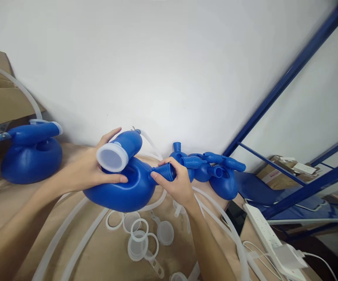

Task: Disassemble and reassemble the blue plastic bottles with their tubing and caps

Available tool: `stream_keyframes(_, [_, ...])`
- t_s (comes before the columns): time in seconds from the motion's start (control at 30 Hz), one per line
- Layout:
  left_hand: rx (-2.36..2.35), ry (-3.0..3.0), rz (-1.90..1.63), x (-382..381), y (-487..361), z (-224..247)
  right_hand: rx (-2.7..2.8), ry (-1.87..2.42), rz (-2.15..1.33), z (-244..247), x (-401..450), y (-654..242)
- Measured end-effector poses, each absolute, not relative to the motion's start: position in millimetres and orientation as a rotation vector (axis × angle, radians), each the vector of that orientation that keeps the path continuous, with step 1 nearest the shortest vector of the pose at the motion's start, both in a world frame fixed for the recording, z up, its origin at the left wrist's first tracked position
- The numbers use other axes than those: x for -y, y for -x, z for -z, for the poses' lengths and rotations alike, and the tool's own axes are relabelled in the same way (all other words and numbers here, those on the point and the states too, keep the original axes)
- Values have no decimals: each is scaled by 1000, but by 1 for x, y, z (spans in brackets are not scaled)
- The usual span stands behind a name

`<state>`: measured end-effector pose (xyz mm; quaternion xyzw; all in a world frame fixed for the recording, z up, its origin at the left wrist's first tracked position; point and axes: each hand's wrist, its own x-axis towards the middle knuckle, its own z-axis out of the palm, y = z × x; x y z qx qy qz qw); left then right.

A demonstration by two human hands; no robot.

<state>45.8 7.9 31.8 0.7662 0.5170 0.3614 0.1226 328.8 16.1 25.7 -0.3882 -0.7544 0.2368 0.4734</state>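
Above the table (97,255), we hold a blue bottle (119,197) up in both hands. Our left hand (88,167) spreads wide around its neck (130,143), which wears a translucent cap (112,157); our right hand (181,184) closes narrowly on the blue spout (163,172) at its right end. Beneath lie loose lids (165,233), white rings (114,228) and pale tubes (61,235). More blue bottles (225,186) cluster to our right, near a dark phone (236,215) and a white power strip (264,228).
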Motion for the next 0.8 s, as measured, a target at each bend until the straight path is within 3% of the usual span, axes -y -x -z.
stream_keyframes(0.1, [-1379,-2321,-1094,-14,-45,-27,1810,982,-547,-17,-24,-325])
stream_keyframes(0.27, [-1551,-2396,-1377,-28,-50,-16,1787,1096,-457,7,-41,-314])
stream_keyframes(0.47, [-1478,-2639,-1181,-50,-51,9,1935,1230,-442,35,-60,-320])
stream_keyframes(0.7, [-1518,-2735,-909,-47,-53,12,2302,1022,252,22,-65,-301])
stream_keyframes(0.8, [-1439,-2807,-903,-44,-50,11,2455,925,314,11,-76,-278])
